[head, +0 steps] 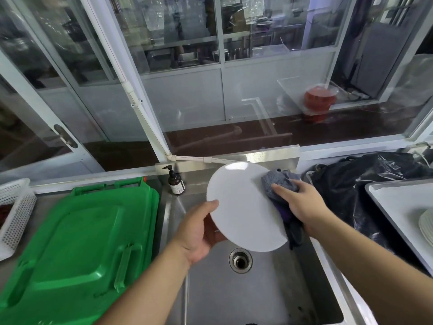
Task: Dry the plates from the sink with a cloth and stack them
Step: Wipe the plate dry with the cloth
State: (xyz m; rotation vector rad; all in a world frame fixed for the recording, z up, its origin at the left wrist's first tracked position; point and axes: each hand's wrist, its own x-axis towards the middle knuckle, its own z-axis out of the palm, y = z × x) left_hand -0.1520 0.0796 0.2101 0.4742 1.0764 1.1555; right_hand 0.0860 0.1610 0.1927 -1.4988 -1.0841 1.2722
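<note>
The sink (269,289) is the biggest thing here — steel basin, no other plates visible in it, only the drain (240,260) at the bottom. Left of it lies a green lid (79,233) on the table; right of it a black bag (365,179) and a tray (403,207) w/ a stack of plates (427,227) at the frame edge — prob. the place to stack.

The task's plate (243,205) is held over the sink, tilted, its white face toward the camera. The left hand (199,233) grips its lower-left rim, thumb on the face, fingers curled behind. The right hand (302,202) is clamped on the grey cloth (278,181), pressing it to the plate's upper-right edge; the cloth's darker end hangs down behind the rim.

Step in hand, as I judge it: wiping 1 plate dry. To do it well:
- keep the left grip at the rim only, so the thumb covers as little of the face as poss.
- sweep the cloth across the whole face, not just the edge, then turn the plate and do the back + rim
- shift the left grip once, so the spot under the thumb gets dried too
- stay over the sink — any drips go down the drain, and a slip falls short
- watch the hanging cloth end; bunch it in the palm so it doesn't drag.

Then on to the stack at right.
</note>
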